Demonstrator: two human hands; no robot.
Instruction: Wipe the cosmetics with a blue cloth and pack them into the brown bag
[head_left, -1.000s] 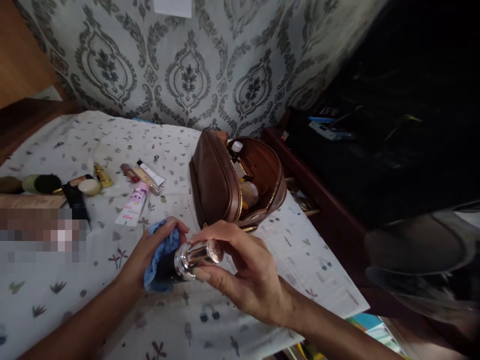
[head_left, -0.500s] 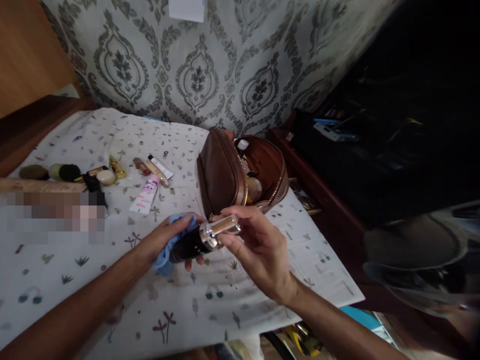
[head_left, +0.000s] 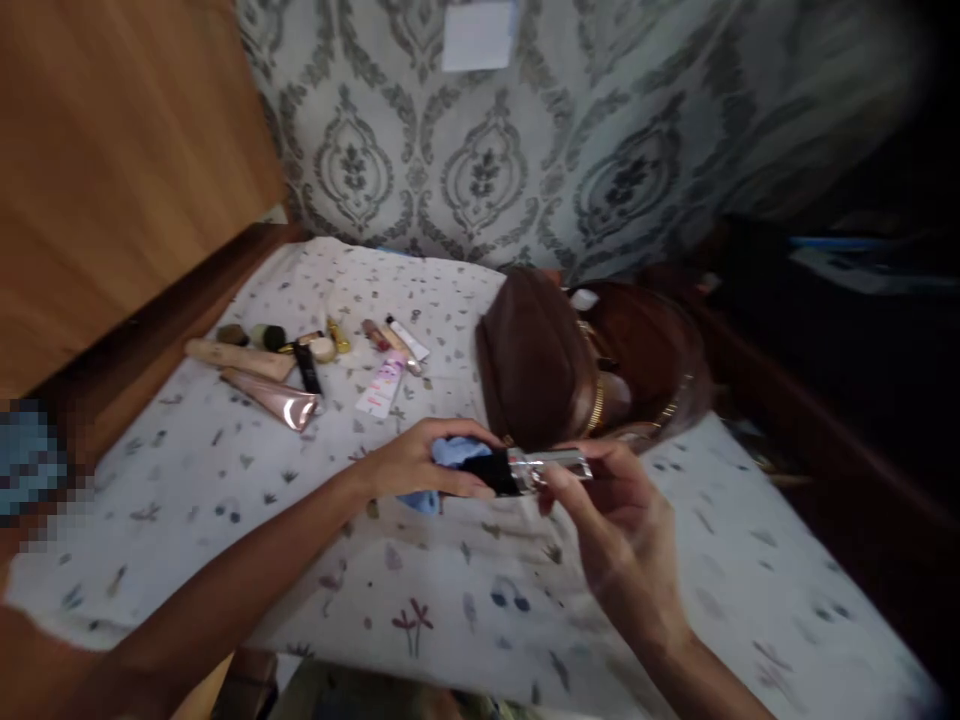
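Between my hands lies a dark cosmetic bottle (head_left: 495, 470) with a shiny silver top, held nearly level above the table. My left hand (head_left: 427, 460) is closed round its dark end, with a blue cloth (head_left: 424, 500) bunched between palm and bottle. On the silver top, the fingers and thumb of my right hand (head_left: 626, 530) are closed. Just behind my hands stands an unzipped brown toiletry bag (head_left: 536, 355); a white-capped item (head_left: 583, 299) shows inside it.
A patterned cloth (head_left: 345, 600) covers the table. To the left lie a rose-gold tube (head_left: 274, 398), a beige tube (head_left: 240, 357), a black tube (head_left: 306, 368), a pink-and-white tube (head_left: 384, 382) and other small cosmetics. Wallpaper rises behind, and a wooden panel (head_left: 135, 150) stands left.
The view has swung left, so the table and bag appear farther right and more cosmetics show. The bottle now lies more level, still between both hands; my left thumb has come over its front.
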